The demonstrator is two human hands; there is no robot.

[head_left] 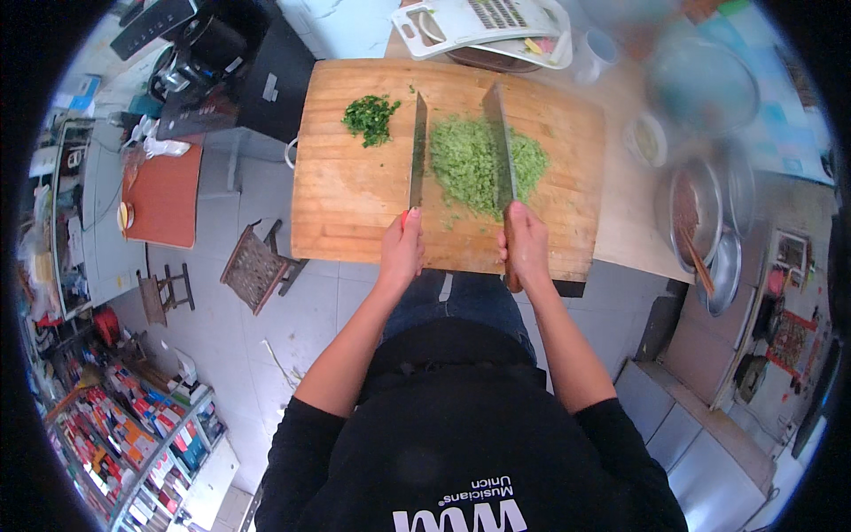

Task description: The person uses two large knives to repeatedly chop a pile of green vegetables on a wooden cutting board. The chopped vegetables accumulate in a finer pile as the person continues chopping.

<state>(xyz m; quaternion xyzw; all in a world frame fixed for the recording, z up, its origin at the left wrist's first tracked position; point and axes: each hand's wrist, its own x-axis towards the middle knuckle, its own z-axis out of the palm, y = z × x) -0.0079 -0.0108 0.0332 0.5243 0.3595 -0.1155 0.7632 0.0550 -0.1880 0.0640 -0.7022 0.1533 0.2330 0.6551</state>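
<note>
My left hand (403, 246) is closed round the red handle of a cleaver (418, 151), whose blade stands on edge just left of a heap of finely chopped pale green vegetable (461, 160). My right hand (527, 244) grips the brown wooden handle of a second cleaver (500, 142). That blade cuts across the right part of the heap and hides some of it. Both blades point away from me over a thick wooden cutting board (346, 204). A small pile of chopped dark green leaves (371, 119) lies at the board's far left.
Behind the board lies a white grater board (483, 25), with a white cup (596, 55) beside it. To the right are a small bowl (647, 140), a blurred large glass bowl (705, 82) and a metal bowl (671, 213) of brownish filling with chopsticks (697, 259). A low stool (255, 266) stands left.
</note>
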